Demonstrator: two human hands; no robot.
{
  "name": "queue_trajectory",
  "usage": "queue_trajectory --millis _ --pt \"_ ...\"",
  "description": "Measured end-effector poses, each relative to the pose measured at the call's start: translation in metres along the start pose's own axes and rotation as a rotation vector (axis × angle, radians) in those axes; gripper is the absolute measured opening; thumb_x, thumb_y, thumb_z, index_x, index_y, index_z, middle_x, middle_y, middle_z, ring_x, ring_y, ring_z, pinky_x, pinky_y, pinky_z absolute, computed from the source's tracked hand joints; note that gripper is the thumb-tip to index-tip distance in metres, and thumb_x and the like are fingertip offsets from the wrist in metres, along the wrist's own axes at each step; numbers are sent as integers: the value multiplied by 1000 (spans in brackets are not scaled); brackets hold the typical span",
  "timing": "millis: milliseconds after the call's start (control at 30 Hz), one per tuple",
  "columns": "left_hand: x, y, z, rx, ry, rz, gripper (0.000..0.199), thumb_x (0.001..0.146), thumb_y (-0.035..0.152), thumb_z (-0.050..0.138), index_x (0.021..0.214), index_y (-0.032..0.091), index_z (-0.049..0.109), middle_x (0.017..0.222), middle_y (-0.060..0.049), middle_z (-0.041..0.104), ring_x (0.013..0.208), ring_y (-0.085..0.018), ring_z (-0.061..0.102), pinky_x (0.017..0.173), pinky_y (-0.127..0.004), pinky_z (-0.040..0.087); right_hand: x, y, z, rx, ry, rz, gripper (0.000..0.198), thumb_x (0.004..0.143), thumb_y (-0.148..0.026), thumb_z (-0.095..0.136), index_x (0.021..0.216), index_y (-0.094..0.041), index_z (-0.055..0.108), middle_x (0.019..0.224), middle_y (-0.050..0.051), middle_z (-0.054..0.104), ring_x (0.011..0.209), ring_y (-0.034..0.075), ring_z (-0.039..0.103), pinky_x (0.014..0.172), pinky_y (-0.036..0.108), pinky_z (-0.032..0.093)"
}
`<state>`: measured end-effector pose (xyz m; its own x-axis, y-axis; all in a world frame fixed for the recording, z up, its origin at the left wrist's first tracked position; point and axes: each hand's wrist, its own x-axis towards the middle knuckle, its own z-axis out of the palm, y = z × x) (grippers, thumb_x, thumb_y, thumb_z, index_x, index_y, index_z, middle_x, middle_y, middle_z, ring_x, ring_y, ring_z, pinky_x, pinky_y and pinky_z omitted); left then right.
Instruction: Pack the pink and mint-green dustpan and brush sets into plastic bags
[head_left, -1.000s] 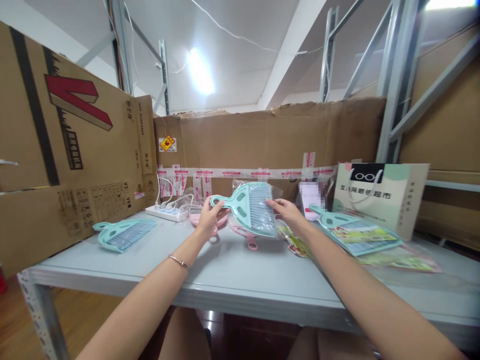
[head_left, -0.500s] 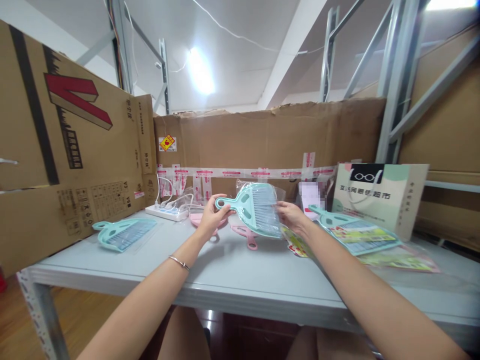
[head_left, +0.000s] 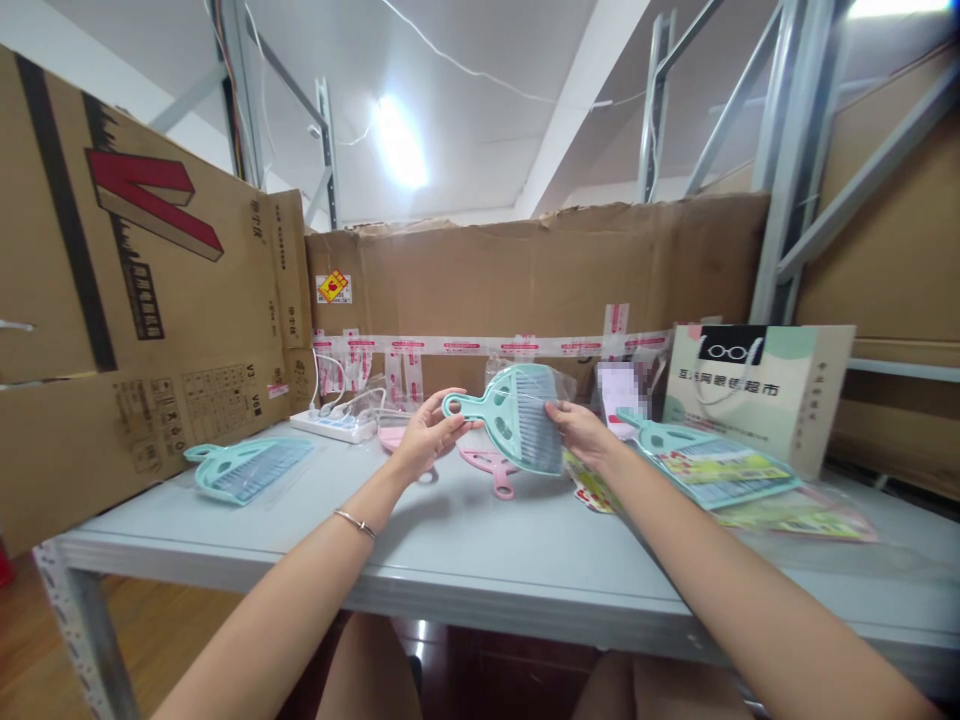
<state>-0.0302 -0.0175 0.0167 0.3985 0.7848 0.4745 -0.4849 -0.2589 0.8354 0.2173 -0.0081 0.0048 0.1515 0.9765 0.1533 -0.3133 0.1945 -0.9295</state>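
A mint-green dustpan-and-brush set (head_left: 506,415) with grey-blue bristles is held up above the table, a clear plastic bag (head_left: 566,385) around or behind it. My left hand (head_left: 431,435) is closed at the looped handle end, thumb below the handle. On the other side, my right hand (head_left: 581,432) pinches the bristle edge of the set. Just behind and below lie pink dustpan sets (head_left: 491,465), partly hidden by my left hand and the held set. Another mint-green set (head_left: 251,470) rests at the left, and a bagged mint-green set (head_left: 712,460) with a yellow-green label lies right.
A white power strip (head_left: 334,425) with plugged cables sits at the back left. A paper bag (head_left: 757,400) stands at the back right. Large cardboard boxes (head_left: 540,270) wall the rear and left of the grey table (head_left: 360,560). Metal shelf posts (head_left: 795,170) rise behind.
The held set has shifted slightly right and turned a little, with its bristle edge closer into my right hand's fingers. My right hand has moved slightly left; other things stay put.
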Motion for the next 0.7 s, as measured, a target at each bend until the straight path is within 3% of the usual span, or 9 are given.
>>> queue_trajectory --millis 200,433,533,700 --pt "6 -9 -1 39 103 -9 47 60 28 79 100 17 56 84 1 63 79 -16 67 84 -30 52 -1 -3 3 13 110 -79 17 64 -11 73 59 -16 58 54 -3 61 49 9 54 50 20 45" --pt "8 -1 -9 95 280 97 41 62 30 75 97 17 56 77 4 58 68 -12 66 71 -24 54 -11 -15 8 149 9 -38 7 76 -15 59 70 -18 61 64 0 66 57 10 60 56 20 51" --pt "8 1 -10 109 294 116 43 63 32 73 100 18 56 78 3 58 68 -12 66 71 -25 54 -13 -15 9 114 -26 -50 13 71 -7 59 75 -18 58 64 -1 66 56 9 61 56 19 51" --pt "8 0 -10 277 309 157 39 68 37 68 99 17 55 78 1 59 65 -12 63 66 -28 55 -10 -9 8 61 30 -58 27 61 -4 65 75 -21 50 58 -4 63 51 10 59 51 21 49"
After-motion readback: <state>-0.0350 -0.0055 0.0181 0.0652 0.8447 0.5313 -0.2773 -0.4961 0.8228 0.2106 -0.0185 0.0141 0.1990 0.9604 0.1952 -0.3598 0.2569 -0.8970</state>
